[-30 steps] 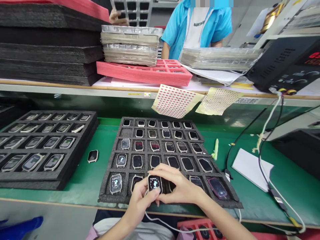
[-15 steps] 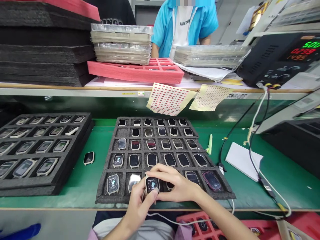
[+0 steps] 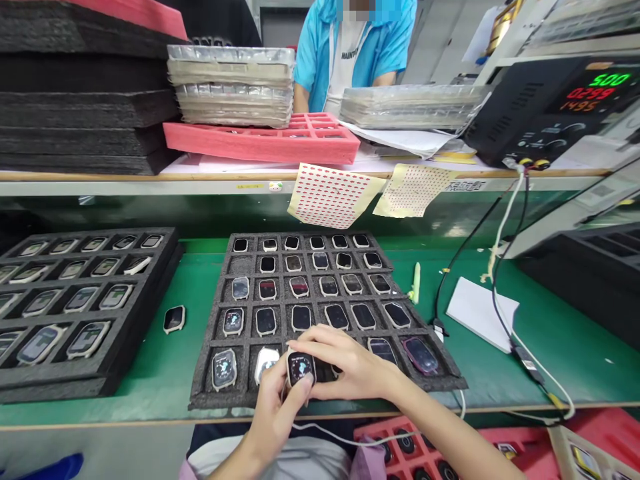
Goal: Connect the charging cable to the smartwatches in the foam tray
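Observation:
A smartwatch case (image 3: 301,366) without a strap, its screen lit with a watch face, is held between both hands above the front row of a black foam tray (image 3: 242,395). My left hand (image 3: 280,399) grips it from the left, thumb on the lower part of the screen. From the right, my right hand (image 3: 345,367) closes its fingers on the case's top and side edge. A white cable (image 3: 345,440) runs below my hands; where it ends is hidden. Several watch cases sit in the tray, among them a lit one (image 3: 224,369) at the front left.
A single watch (image 3: 175,319) lies on the green table, left of the tray. Another full foam tray (image 3: 95,373) stands further left. Black and white cables (image 3: 495,267) come down from a power supply (image 3: 540,113) on the shelf. Behind the shelf stands a person in blue (image 3: 350,60).
The whole view has shifted slightly. Both hands stay around the same watch, with little change in their grip.

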Available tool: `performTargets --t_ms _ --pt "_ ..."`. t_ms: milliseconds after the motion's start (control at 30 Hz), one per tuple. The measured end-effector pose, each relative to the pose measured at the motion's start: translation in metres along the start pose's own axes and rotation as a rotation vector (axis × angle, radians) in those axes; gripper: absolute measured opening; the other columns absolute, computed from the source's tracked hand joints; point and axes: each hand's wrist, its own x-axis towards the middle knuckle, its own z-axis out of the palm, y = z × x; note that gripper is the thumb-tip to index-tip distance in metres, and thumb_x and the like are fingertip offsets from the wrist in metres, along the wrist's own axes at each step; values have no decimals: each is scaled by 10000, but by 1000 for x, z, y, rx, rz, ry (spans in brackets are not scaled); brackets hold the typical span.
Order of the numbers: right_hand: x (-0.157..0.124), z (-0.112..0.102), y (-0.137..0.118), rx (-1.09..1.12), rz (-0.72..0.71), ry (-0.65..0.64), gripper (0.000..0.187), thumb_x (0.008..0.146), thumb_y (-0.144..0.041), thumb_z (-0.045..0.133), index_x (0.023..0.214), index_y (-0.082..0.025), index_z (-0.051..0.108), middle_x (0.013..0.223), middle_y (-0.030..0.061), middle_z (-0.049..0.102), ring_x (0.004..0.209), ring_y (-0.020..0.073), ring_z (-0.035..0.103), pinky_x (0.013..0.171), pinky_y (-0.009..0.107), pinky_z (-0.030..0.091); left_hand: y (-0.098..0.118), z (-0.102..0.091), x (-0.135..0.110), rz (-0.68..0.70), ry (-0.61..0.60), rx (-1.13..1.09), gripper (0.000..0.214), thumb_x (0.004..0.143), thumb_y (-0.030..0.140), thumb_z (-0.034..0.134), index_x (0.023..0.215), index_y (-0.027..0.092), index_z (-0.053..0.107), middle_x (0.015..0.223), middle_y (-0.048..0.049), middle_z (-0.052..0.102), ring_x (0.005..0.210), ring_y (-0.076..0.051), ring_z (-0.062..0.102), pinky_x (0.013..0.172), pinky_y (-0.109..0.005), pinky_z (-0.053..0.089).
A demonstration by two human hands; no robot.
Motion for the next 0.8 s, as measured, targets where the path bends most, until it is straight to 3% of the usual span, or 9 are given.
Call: performTargets --t_ms 167,267,433,500,567,667,700,800 --pt "0 1 1 1 -13 21 507 883 -313 610 1324 -132 438 1091 138 566 972 222 538 829 354 461 -2 0 -1 10 20 18 199 859 331 552 879 141 608 701 -7 538 644 -142 454 597 -233 385" --pt "0 0 -1 14 -20 21 527 877 -306 623 1336 -139 425 1100 138 557 985 225 531 841 365 461 -3 0 -1 11 20 40 234 858 339 554 946 134 622 761 -36 600 685 -164 509 632 -248 418" --pt "1 -7 -5 39 13 74 492 869 -291 631 1320 -185 466 1120 128 487 1019 225 499 875 379 451 -2 3 -1 0 7 -5 341 850 371 577 1112 154 592 987 -96 643 957 -239 576 847 -313 459" --pt "0 -9 -5 85 69 157 508 846 -308 663 1301 -181 477 1103 114 463 1031 221 488 889 367 443 -2 5 0 -5 74 -99 448 797 418 644 1159 167 563 995 -102 644 991 -244 579 868 -322 469" --pt "-2 -9 -6 63 164 194 531 815 -330 697 1277 -169 489 1090 107 466 1032 224 483 897 369 432 -2 6 1 -43 242 -210 529 748 488 677 1158 176 556 907 -87 649 832 -200 616 745 -277 512" --pt "-7 -8 -11 -143 284 17 529 802 -320 707 1259 -148 503 1119 127 502 1029 257 470 903 423 404 2 8 4 -133 550 -365 540 731 567 654 1104 184 579 793 -39 637 490 -68 503 471 -155 439" --pt "-9 -9 -15 -215 298 -62 544 803 -313 703 1272 -137 492 1151 141 503 1042 271 460 907 439 392 3 8 5 -163 601 -404 539 724 572 657 1090 182 586 782 -31 638 434 -39 447 427 -134 401" --pt "-18 -22 -26 -355 340 -199 482 827 -247 668 1265 -144 494 1208 144 493 1076 283 443 911 443 374 9 13 7 -243 526 -467 519 695 545 699 1016 143 628 697 -17 630 376 -16 402 383 -119 369"
